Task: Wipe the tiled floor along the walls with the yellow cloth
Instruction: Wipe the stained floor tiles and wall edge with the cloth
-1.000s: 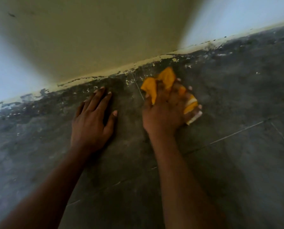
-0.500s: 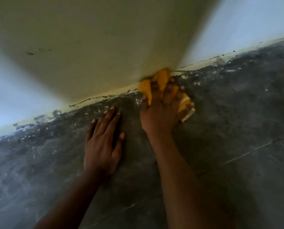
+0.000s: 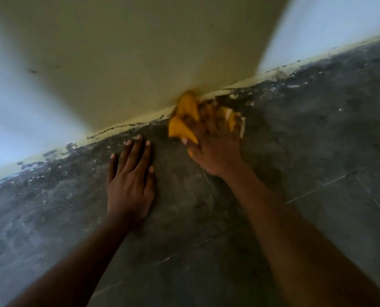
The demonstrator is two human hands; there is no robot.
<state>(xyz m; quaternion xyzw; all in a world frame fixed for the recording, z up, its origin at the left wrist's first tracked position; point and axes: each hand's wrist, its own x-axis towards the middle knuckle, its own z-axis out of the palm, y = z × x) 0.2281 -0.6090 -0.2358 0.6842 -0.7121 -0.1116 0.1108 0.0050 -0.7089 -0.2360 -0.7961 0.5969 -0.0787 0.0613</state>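
Note:
My right hand (image 3: 215,145) grips the bunched yellow cloth (image 3: 182,120) and presses it on the dark tiled floor (image 3: 317,140) right at the foot of the cream wall (image 3: 140,52). The cloth's upper edge touches the wall's base and is motion-blurred. A pale stripe of the cloth shows past my fingers on the right. My left hand (image 3: 129,180) lies flat on the floor to the left of the cloth, fingers straight and pointing toward the wall, holding nothing.
The wall's bottom edge (image 3: 109,131) runs diagonally from lower left to upper right, with chipped cream paint flecking the dark tiles beside it. Grout lines (image 3: 317,189) cross the floor at the right. Pale blue light falls on the wall at both sides.
My right hand has pushed the cloth away from me, from open floor up against the wall's base. My left hand stays flat on the floor. The camera has shifted.

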